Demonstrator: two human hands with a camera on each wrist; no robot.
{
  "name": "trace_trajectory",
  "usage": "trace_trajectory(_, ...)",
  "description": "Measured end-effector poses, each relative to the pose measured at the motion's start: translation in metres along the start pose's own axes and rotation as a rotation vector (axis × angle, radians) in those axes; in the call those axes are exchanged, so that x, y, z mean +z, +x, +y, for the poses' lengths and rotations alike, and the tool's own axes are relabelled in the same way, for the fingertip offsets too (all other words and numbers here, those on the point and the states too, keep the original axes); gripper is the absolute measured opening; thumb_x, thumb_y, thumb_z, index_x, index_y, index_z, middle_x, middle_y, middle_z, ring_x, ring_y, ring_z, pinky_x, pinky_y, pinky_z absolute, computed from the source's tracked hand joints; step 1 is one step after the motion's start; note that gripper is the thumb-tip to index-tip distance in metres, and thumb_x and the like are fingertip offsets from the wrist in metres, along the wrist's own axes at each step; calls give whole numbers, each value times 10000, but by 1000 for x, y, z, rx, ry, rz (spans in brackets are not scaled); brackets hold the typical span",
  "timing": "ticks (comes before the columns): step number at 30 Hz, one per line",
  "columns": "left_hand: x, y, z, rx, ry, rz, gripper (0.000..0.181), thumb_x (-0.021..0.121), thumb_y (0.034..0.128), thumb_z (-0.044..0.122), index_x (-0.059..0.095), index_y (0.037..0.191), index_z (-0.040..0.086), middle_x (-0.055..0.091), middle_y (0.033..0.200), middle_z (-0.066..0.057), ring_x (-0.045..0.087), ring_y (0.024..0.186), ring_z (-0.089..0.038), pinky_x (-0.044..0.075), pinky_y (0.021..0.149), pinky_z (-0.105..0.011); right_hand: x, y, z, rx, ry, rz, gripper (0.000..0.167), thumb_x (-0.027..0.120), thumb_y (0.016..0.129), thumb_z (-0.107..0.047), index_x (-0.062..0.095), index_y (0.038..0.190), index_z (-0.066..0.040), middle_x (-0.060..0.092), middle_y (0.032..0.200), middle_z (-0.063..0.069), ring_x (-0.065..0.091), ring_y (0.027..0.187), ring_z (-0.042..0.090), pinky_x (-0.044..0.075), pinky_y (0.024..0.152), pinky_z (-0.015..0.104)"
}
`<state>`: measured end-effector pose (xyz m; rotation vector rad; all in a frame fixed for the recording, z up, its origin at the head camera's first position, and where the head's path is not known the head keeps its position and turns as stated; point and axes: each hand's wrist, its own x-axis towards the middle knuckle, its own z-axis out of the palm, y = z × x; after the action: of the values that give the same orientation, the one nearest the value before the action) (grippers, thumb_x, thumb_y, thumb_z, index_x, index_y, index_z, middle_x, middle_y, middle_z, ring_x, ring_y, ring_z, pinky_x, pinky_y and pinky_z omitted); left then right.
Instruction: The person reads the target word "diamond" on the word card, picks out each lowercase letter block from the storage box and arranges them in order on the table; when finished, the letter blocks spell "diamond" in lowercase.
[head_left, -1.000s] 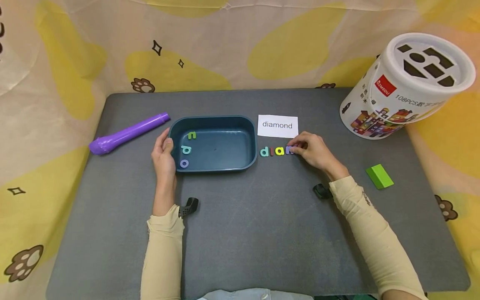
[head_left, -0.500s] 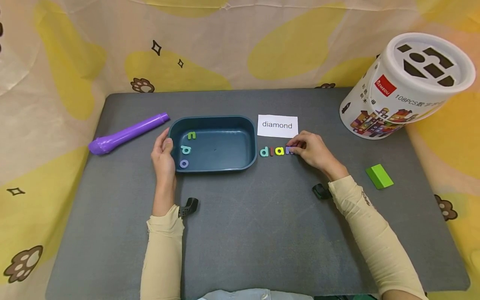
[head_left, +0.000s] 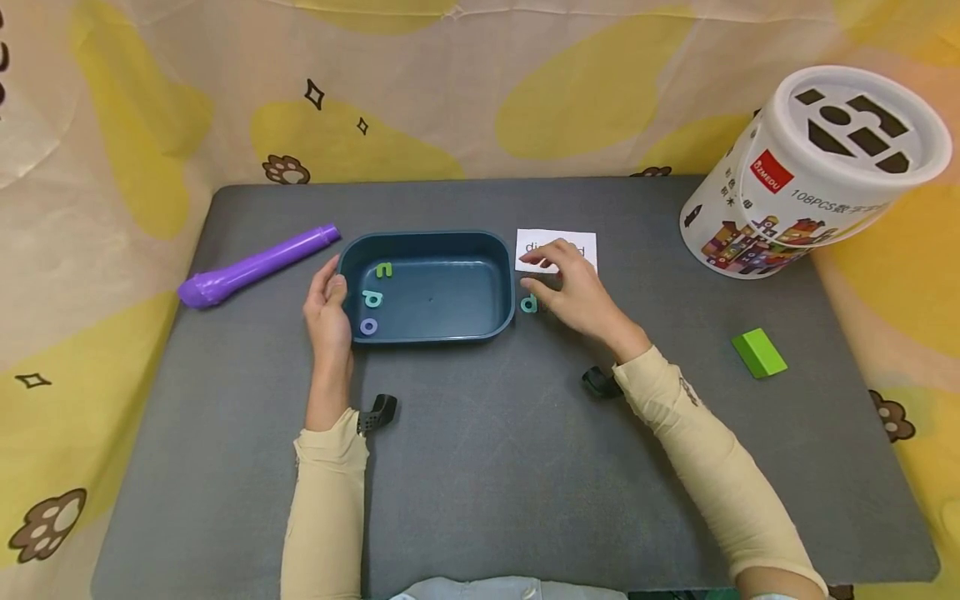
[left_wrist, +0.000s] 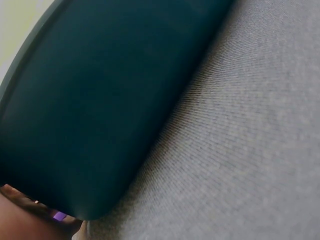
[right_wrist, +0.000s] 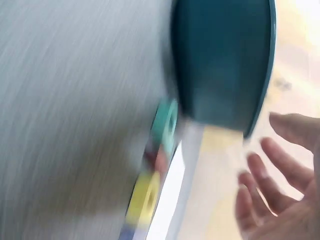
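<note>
My left hand [head_left: 327,325] holds the left end of the dark blue tray [head_left: 450,302], thumb at its rim. Inside the tray, at its left, lie a green n [head_left: 383,270], a teal letter [head_left: 372,299] and a purple o [head_left: 368,327]. With fingers spread and nothing held, my right hand [head_left: 585,298] hovers over the white card [head_left: 589,250], partly covering its word. Beside the tray stands a teal d [head_left: 528,304]; the right wrist view shows a red letter [right_wrist: 159,160], a yellow letter [right_wrist: 143,197] and a purple one [right_wrist: 127,233] in line with it.
A purple microphone-shaped object [head_left: 258,267] lies left of the tray. At the back right stands a large white bucket [head_left: 802,183] with a slotted lid. A green block [head_left: 760,353] lies near the table's right side.
My right hand has let go of the purple letter at the row's right end, opened, and moved left over the card and letters. My left hand and the tray have stayed in place.
</note>
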<state>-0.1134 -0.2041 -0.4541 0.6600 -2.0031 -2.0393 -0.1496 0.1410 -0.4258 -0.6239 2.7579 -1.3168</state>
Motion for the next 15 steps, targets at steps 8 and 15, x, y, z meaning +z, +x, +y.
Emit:
trace_trajectory(8, 0, 1, 0, 4, -3, 6, 422, 472, 1133, 172, 550, 1548, 151, 547, 1587, -86, 456, 1446, -133, 304, 1221, -256, 51, 19, -45, -153, -108, -112, 353, 783, 977, -200, 713, 1298, -70, 640, 1329, 120, 500, 1241, 327, 376, 1070, 523)
trace_trajectory(15, 0, 1, -1, -8, 6, 2, 422, 472, 1136, 196, 549, 1550, 170, 542, 1589, -90, 455, 1439, -139, 301, 1227, -284, 87, 36, -78, -105, -134, -377, 407, 685, 1053, -287, 651, 1431, -139, 609, 1480, 69, 498, 1376, 269, 360, 1185, 525)
